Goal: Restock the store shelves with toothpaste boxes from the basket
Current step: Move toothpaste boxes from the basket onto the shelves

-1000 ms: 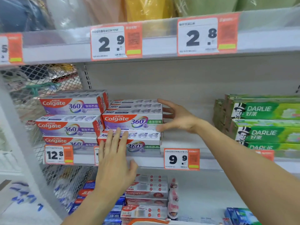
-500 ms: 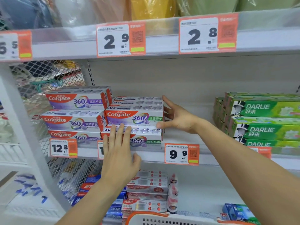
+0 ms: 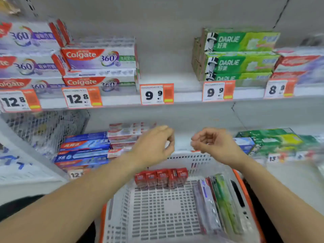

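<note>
Both hands hold nothing, fingers loosely curled — left hand (image 3: 154, 146), right hand (image 3: 213, 146). The boxes (image 3: 217, 204) lie below in the basket (image 3: 245, 190), long axis pointing away — nearer the right hand.

Orange price tags (image 3: 156, 93); wire mesh panel (image 3: 45, 127)

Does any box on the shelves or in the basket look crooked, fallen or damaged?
Nothing stands out. The Colgate boxes and the green Darlie boxes sit in even stacks, and the red boxes stand in a row in the basket.
</note>
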Motion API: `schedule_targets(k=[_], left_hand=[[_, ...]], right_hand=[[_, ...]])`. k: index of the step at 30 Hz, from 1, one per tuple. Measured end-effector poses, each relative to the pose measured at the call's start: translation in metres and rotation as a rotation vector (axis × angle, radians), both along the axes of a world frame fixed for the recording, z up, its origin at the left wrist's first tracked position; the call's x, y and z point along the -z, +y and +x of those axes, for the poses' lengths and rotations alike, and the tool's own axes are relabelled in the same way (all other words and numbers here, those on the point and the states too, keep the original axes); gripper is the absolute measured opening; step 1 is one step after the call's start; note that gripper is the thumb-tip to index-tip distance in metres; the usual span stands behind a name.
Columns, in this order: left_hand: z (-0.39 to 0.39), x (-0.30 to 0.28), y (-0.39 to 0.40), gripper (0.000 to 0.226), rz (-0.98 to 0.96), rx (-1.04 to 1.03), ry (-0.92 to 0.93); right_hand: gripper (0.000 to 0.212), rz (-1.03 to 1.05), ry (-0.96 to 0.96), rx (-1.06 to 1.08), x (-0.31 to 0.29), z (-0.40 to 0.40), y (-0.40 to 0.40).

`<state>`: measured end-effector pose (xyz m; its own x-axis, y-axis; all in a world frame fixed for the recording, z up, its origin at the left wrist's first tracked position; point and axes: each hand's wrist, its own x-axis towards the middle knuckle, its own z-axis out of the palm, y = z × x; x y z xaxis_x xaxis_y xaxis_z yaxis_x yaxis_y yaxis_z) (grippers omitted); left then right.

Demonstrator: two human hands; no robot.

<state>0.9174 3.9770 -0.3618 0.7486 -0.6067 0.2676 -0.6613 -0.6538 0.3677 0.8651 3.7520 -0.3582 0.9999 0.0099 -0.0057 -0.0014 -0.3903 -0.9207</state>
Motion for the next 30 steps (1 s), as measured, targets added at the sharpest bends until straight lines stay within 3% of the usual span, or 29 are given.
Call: schedule_targets(k=[3, 8, 11, 15, 20, 25, 28, 30], left_hand=[[-0.028, 0.057, -0.038, 0.006, 0.131, 0.028, 0.318], [-0.089, 0.158, -0.090, 0.012, 0.101, -0.014, 0.787], [-0.121, 0.204, -0.114, 0.036, 0.046, -0.100, 0.989], [-0.140, 0.239, -0.144, 0.061, -0.165, -0.303, 1.239], [-0.146, 0.277, -0.150, 0.074, -0.219, -0.325, 1.285], [-0.144, 0.282, -0.144, 0.054, -0.284, -0.342, 1.346], [-0.144, 0.281, -0.140, 0.047, -0.309, -0.363, 1.411], [-0.144, 0.281, -0.134, 0.038, -0.311, -0.364, 1.460]], right_hand=[[0.012, -0.080, 0.167, 0.083, 0.057, -0.038, -0.034], [0.023, -0.307, 0.378, 0.180, 0.131, -0.099, -0.084], [0.039, -0.416, 0.442, 0.143, 0.151, -0.118, -0.091], [0.059, -0.581, 0.477, 0.054, 0.166, -0.121, -0.079], [0.052, -0.662, 0.420, 0.100, 0.194, -0.135, -0.065], [0.054, -0.632, 0.408, 0.209, 0.206, -0.141, -0.058], [0.059, -0.816, 0.435, 0.158, 0.208, -0.136, -0.051], [0.073, -0.912, 0.561, 0.093, 0.209, -0.135, -0.044]])
